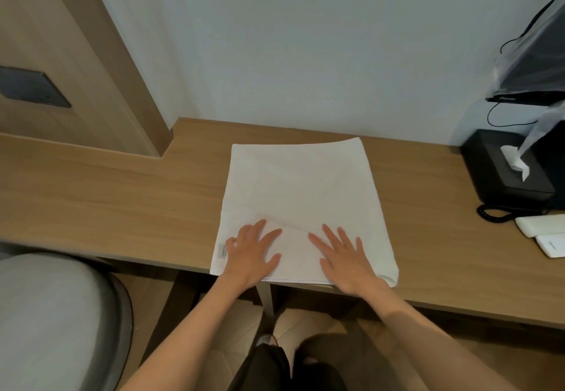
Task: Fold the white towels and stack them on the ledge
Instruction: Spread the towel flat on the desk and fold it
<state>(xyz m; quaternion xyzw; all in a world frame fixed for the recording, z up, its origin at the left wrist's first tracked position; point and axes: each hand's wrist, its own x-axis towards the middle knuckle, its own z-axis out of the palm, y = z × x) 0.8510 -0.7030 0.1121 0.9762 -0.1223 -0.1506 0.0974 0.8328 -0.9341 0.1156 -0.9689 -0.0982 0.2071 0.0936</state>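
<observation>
A white towel [301,190] lies flat on the wooden ledge [122,195], folded into a rough rectangle that reaches from the wall to the front edge. A small label shows at its near left corner. My left hand [252,251] rests palm down on the towel's near left part, fingers spread. Palm down as well, my right hand [344,259] lies on the near right part. Both hands press flat on the cloth and hold nothing. The towel's near right corner curls slightly over the ledge's edge.
A black tissue box [501,170] stands at the right end of the ledge, with a black corded phone [501,211] and white remotes [541,231] beside it. A plastic-covered screen [535,63] hangs above. A grey chair [52,320] is at lower left.
</observation>
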